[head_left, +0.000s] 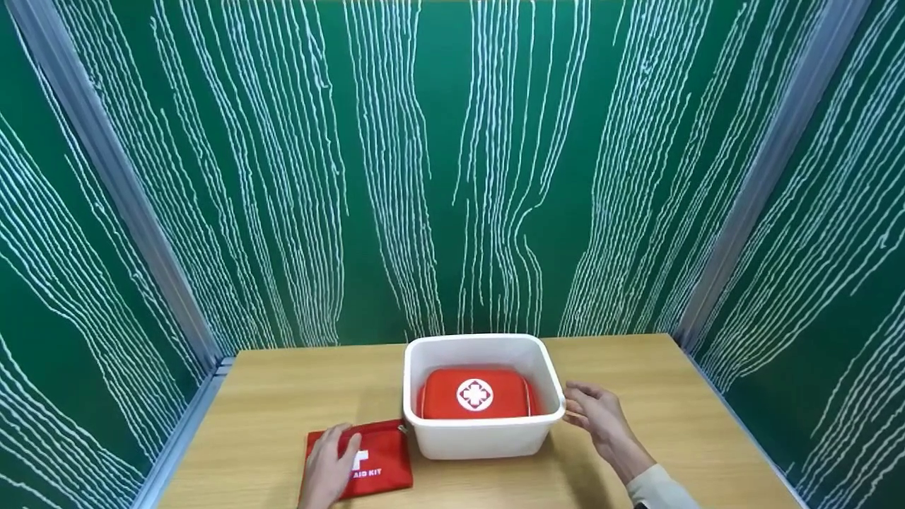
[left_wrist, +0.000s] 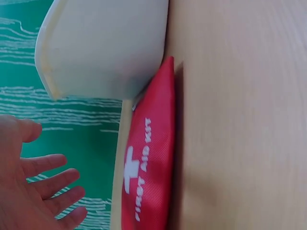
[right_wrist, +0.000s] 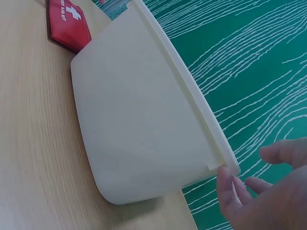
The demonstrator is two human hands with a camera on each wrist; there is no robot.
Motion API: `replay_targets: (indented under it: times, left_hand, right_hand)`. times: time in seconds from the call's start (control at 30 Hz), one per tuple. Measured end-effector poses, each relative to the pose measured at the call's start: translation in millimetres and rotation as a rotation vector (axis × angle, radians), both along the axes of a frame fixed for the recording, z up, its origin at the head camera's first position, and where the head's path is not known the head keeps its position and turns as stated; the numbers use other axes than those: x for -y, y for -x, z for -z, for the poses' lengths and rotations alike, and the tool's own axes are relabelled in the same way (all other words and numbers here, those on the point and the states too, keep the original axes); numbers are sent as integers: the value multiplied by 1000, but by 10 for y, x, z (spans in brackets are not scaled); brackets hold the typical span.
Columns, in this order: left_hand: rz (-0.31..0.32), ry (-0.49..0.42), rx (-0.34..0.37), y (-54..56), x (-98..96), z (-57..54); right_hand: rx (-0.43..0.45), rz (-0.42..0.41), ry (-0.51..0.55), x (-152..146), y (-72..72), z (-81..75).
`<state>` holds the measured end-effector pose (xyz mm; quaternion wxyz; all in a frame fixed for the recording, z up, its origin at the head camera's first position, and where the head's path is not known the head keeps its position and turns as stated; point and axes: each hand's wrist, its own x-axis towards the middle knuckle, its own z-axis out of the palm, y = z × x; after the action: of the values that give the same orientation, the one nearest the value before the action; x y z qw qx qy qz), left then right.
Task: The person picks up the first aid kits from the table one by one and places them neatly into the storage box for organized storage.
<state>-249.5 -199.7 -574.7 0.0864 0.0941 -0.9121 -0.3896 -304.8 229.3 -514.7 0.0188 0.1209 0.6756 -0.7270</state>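
Observation:
A white plastic bin (head_left: pixel 488 440) stands on the table, and a red case (head_left: pixel 442 396) with a white cross emblem lies inside it. Left of the bin is a flat red first aid pouch (head_left: pixel 385 452) with white lettering. Above this pouch hovers my left hand (head_left: pixel 330 463); the left wrist view shows its fingers (left_wrist: pixel 50 184) spread and apart from the pouch. At the bin's right side is my right hand (head_left: pixel 601 420). In the right wrist view its fingertips (right_wrist: pixel 224 179) are at the bin's rim, thumb away from it.
The wooden table (head_left: pixel 283 389) carries the bin and the pouch. Green walls (head_left: pixel 452 268) with white wavy lines rise behind and at both sides, joined by grey metal posts (head_left: pixel 735 205) at the corners.

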Motion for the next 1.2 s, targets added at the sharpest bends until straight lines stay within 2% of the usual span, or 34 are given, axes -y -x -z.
replay_targets:
  times: [0.37, 0.6, 0.87, 1.07, 1.2]
  left_hand:
    - [-42, 7, 56, -80, 239, 111]
    - [-56, 71, 42, -123, 362, 216]
    - [-93, 109, 122, -137, 409, 311]
    - [-128, 91, 218, -108, 418, 394]
    - [-151, 93, 254, -88, 419, 442]
  right_hand:
    - [-17, -4, -46, 34, 8, 43]
    - [-36, -9, -60, 43, 1, 71]
    - [-32, -16, -64, 47, 5, 75]
    - [-36, -9, -50, 53, 4, 79]
    - [-34, -4, -49, 52, 1, 80]
